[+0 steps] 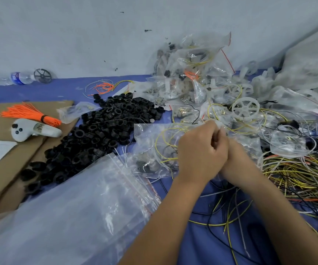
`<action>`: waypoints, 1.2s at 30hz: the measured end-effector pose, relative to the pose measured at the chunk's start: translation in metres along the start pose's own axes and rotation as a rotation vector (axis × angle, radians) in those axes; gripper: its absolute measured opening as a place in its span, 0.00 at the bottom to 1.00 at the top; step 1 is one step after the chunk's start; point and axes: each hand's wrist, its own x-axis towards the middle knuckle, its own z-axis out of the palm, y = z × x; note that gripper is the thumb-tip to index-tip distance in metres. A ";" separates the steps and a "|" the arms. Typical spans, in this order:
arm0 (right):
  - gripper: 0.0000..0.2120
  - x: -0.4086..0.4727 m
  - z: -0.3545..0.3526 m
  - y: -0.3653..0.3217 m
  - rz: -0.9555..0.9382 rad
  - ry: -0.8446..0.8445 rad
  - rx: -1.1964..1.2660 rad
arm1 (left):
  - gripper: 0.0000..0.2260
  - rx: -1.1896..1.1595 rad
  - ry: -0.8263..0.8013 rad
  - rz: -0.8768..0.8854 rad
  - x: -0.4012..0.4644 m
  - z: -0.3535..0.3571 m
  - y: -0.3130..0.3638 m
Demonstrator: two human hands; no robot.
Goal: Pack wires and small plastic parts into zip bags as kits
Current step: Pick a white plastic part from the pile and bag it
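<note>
A light, limp, slippery zip bag (pixel 155 150), lying beside the black rings (pixel 104 127), is pinched at its top edge by the left hand (pixel 202 150) and right hand (pixel 236 155), judged best held by the stiffer zip strip.

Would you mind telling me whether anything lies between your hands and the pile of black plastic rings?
Yes. A clear zip bag holding yellow wire lies directly left of the left hand, between both hands and the black plastic rings. The right hand sits behind the left, so it is farther still.
</note>
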 end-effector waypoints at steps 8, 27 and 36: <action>0.27 0.002 0.006 -0.004 -0.144 0.181 -0.142 | 0.11 -0.067 0.017 0.111 -0.006 0.003 0.005; 0.12 0.002 0.004 0.010 0.055 -0.140 0.534 | 0.21 0.158 -0.193 -0.069 0.003 0.003 -0.006; 0.15 0.006 0.017 0.016 0.071 0.045 0.292 | 0.22 0.174 -0.386 -0.065 0.008 -0.001 -0.011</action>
